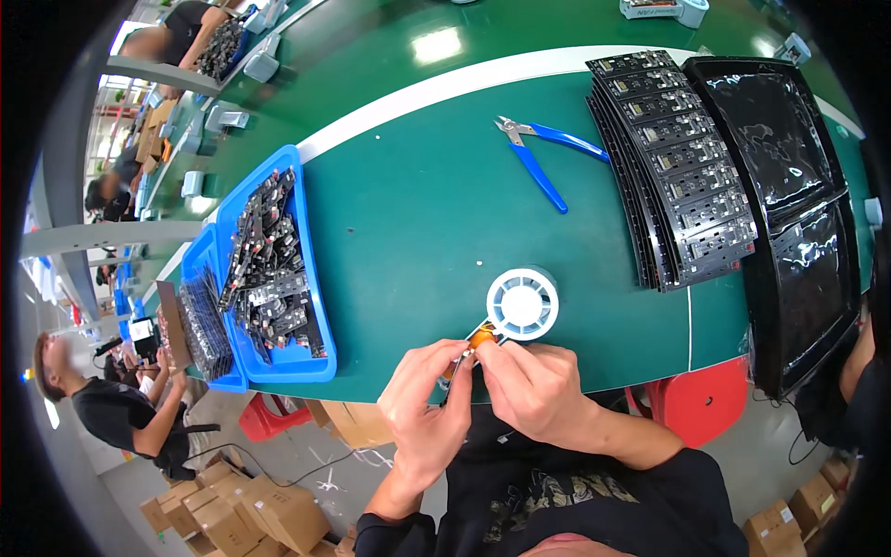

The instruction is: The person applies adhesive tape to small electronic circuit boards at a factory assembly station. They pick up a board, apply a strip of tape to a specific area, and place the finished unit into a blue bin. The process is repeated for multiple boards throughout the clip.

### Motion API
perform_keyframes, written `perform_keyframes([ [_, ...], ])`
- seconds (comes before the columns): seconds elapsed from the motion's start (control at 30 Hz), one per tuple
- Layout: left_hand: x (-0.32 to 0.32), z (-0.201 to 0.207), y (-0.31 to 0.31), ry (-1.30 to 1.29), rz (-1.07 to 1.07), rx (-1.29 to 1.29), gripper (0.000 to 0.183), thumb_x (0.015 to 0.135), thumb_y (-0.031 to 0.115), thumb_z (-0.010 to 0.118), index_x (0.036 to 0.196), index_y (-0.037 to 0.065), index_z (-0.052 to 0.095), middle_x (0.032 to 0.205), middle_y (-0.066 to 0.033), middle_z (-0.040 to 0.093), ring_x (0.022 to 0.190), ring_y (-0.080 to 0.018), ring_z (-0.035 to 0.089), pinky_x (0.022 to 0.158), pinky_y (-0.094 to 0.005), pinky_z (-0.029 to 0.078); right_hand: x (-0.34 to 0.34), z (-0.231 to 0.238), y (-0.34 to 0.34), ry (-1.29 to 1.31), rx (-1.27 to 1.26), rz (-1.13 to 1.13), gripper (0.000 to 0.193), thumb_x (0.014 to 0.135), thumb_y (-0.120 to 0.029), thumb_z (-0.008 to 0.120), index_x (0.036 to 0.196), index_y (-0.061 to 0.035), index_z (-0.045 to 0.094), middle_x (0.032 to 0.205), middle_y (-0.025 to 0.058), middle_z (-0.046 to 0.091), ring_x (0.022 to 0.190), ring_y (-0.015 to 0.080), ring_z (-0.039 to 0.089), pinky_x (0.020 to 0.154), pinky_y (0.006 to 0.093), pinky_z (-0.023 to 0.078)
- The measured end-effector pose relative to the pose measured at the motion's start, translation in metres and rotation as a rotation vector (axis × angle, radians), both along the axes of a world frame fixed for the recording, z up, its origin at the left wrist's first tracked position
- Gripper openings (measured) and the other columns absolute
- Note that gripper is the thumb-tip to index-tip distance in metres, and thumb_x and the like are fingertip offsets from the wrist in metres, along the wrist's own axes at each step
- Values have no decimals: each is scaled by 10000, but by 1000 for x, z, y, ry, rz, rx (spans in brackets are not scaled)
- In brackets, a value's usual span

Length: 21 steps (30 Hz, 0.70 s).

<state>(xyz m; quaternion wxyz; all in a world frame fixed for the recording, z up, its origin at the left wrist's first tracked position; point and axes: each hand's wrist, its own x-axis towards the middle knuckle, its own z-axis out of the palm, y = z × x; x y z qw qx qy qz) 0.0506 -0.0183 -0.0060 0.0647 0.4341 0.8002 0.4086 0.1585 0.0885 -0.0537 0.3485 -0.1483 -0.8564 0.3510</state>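
Note:
Close together at the table's near edge, both of my hands are closed in pinches. My left hand (pixel 422 399) grips a thin, dark strip that looks like a small circuit board, mostly hidden by the fingers. Between the fingertips shows a small shiny orange piece (pixel 482 339); my right hand (pixel 538 390) pinches at its side, and its exact hold is hidden. Just beyond the fingers is a round white spoked reel (pixel 523 304). Farther off lie open cutting pliers (pixel 535 153) with blue handles.
A blue bin (pixel 322 348) of loose small boards stands left, beside packed boards (pixel 204 325). Stacked black board panels (pixel 687 176) and a black tray (pixel 763 325) are at right. Red stools (pixel 696 401) and cardboard boxes (pixel 278 511) sit below. Other people work at left.

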Motion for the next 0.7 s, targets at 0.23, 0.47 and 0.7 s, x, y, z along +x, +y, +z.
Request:
perform_keyframes([
  [0.23, 0, 0, 1, -26, -3, 11, 255, 788, -135, 775, 1017, -31, 729, 990, -155, 777, 867, -292, 748, 773, -339, 584, 1, 3, 3, -27, -56, 26, 260, 808, 10, 718, 1064, 30, 681, 755, 63, 603, 561, 201, 641, 493, 349, 498],
  [0.47, -3, 0, -1, -49, -8, 23, 260, 782, -132, 772, 1016, -30, 725, 989, -152, 770, 851, -305, 736, 751, -352, 583, -3, 11, 5, -54, -78, 29, 227, 816, 76, 741, 1025, 17, 677, 729, 77, 632, 555, 248, 647, 495, 365, 489],
  [0.7, -4, -4, -6, -61, -20, 73, 267, 783, -137, 759, 1028, -40, 719, 1006, -158, 762, 853, -314, 729, 746, -367, 583, -5, 15, -2, -79, -34, 1, 216, 824, 94, 732, 1019, 26, 669, 717, 92, 639, 544, 259, 644, 489, 371, 486],
])
